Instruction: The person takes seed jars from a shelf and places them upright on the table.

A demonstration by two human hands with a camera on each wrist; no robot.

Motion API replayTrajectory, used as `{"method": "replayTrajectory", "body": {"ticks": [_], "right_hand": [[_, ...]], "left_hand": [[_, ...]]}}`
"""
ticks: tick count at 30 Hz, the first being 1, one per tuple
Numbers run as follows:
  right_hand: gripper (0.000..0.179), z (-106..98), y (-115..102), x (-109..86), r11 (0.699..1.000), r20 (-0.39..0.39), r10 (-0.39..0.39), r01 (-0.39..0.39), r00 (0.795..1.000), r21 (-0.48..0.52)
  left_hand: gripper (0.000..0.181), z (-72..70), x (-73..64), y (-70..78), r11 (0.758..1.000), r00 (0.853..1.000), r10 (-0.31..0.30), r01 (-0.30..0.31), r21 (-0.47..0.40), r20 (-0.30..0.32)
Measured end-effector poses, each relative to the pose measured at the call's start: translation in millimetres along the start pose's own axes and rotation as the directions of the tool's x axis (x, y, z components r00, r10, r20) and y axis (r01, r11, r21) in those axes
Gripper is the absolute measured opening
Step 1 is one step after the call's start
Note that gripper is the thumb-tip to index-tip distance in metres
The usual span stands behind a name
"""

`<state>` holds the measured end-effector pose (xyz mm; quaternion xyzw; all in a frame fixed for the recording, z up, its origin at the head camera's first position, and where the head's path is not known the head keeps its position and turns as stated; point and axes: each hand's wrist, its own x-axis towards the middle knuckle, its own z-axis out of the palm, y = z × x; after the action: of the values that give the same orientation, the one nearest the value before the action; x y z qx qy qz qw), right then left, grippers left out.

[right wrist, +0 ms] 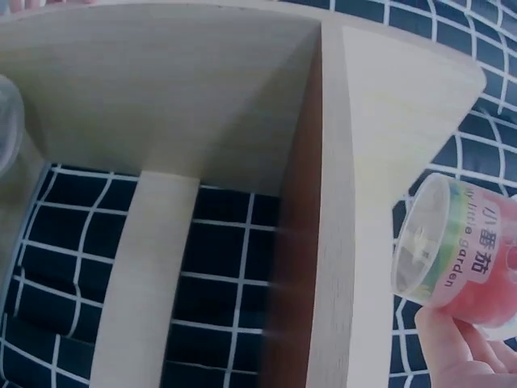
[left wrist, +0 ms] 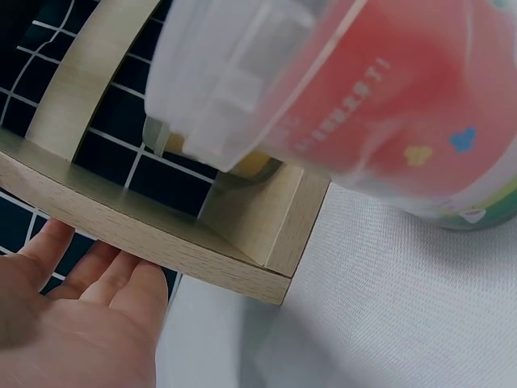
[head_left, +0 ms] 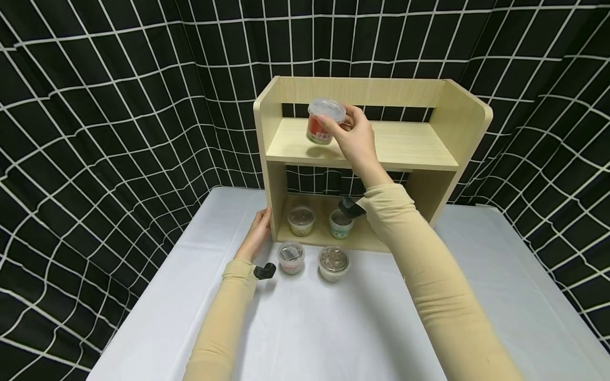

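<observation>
My right hand (head_left: 355,135) pinches a red plastic cup (head_left: 318,129) with a clear lid, near its rim. It holds the cup tilted, slightly above the upper board of a small wooden shelf (head_left: 410,143). In the right wrist view the cup (right wrist: 477,250) shows printed lettering and a green band, and the fingers (right wrist: 444,339) lie against its side. My left hand (head_left: 258,233) touches the outer face of the shelf's left side panel, low down. Loosely bent fingers (left wrist: 141,283) rest against that panel in the left wrist view.
Two lidded cups stand in the lower compartment, one on the left (head_left: 301,221), the other (head_left: 340,225) right of it. In front of the shelf, a pinkish cup (head_left: 291,257) and a white cup (head_left: 333,263) stand on the white tabletop (head_left: 305,328). Black gridded curtains (head_left: 119,132) surround the table.
</observation>
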<state>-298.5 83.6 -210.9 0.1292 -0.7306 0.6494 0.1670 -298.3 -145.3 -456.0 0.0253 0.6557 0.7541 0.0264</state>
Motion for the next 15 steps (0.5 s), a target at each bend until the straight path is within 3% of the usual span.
{"method": "replayTrajectory", "body": {"ticks": [5,15], "right_hand": [[0.064,-6,0,-12.9,0.996,0.016,-0.025,0.023,1.0,0.089],[0.058,-19,2,-37.4,0.981,0.048,-0.113,0.104,0.992,0.164]], "left_hand": [[0.058,0.4,-0.4,0.1,1.0,1.0,0.0,0.0,-0.018,0.006],[0.058,0.8,-3.0,0.9,1.0,1.0,-0.022,0.022,0.006,-0.016]]}}
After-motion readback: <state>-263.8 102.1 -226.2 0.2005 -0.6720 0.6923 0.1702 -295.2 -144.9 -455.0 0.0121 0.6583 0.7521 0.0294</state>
